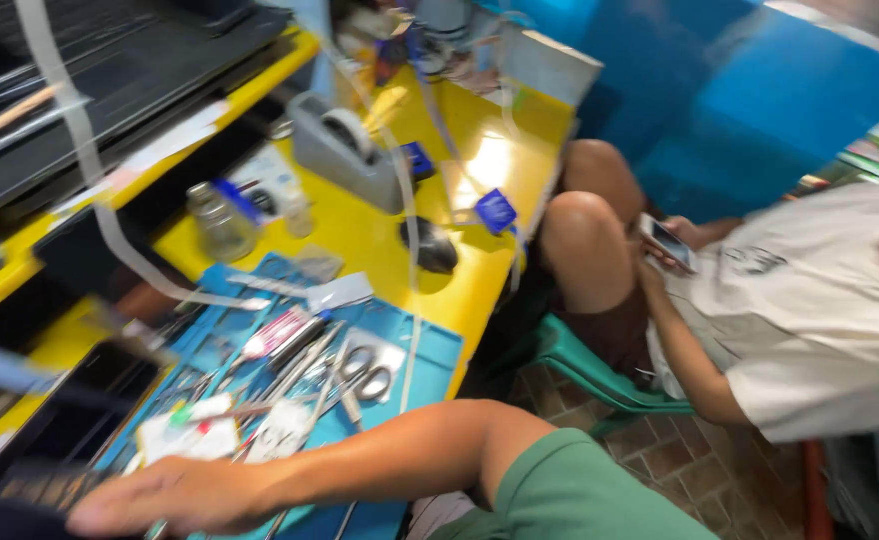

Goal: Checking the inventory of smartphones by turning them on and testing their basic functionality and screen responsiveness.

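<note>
Your hand (175, 497) lies flat and open across the near edge of the blue work mat (422, 345), fingers stretched out toward the mat's left side, gripping nothing. The frame is blurred, so you cannot tell whether it is your left or your right hand; the forearm comes in from the right, ending in a green sleeve (580, 495). No second hand of yours shows.

Just beyond your fingers, on the mat, sits a small white pad (190, 438) with a red-and-green-tipped tool (200, 409) across it. Farther in on the mat lies a spread of tweezers and thin metal tools (295, 375), with 1 pair of scissors (365, 378) toward the mat's right side.

Beyond the mat's far edge, on the yellow table (360, 235), stand a clear glass bottle (218, 222), a grey tape dispenser (345, 150) and a dark mouse (430, 247).

To the right of the mat, well apart, another person in a white shirt (820, 310) sits on a green chair (585, 365), holding a phone (670, 243).
</note>
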